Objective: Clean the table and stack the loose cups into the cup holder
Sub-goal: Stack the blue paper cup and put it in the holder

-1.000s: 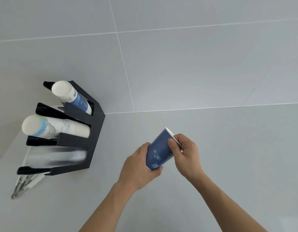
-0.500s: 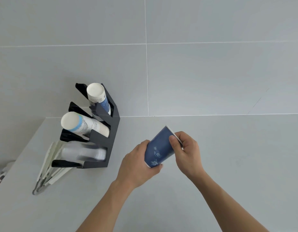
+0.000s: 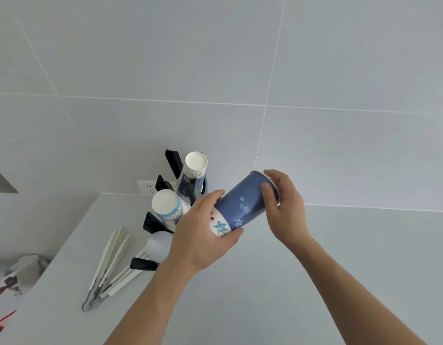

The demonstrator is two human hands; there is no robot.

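Since a moment ago we have lifted the blue cup [image 3: 242, 207] to frame centre, left hand [image 3: 203, 235] gripping its base, right hand [image 3: 282, 202] pinching its rim; next, we judge, comes sliding it onto the blue stack [image 3: 191, 181] in the cup holder [image 3: 174, 160], left of centre.

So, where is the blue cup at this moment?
In the head view, the blue cup is mid-frame, tilted, between the left hand and right hand, right of the black cup holder.

Tongs [image 3: 108, 265] left of cup holder [image 3: 174, 163]
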